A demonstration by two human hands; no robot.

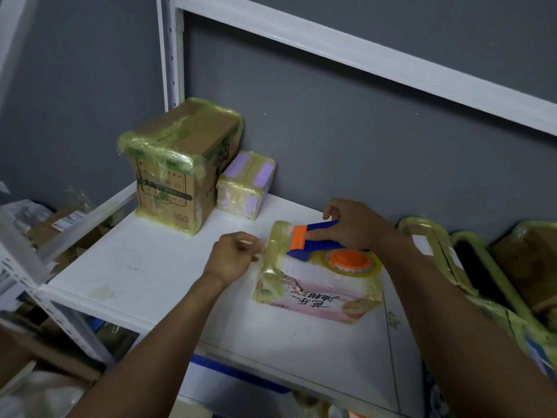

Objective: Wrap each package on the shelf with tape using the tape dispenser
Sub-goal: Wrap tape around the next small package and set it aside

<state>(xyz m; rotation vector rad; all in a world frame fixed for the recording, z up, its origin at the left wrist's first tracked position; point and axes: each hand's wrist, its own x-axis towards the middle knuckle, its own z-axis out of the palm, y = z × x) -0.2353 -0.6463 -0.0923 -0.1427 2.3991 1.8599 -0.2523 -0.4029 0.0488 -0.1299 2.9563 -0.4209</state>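
Your right hand (354, 226) has its fingers wrapped around the blue handle of the tape dispenser (328, 250), which sits flat on top of the pink package (319, 292) near the middle of the white shelf (144, 267). Your left hand (233, 256), fingers curled in, pinches what looks like the tape end at the package's left edge. So the strip probably runs left-right along the package's long axis, and I'd say the left hand's nearer to press it down.
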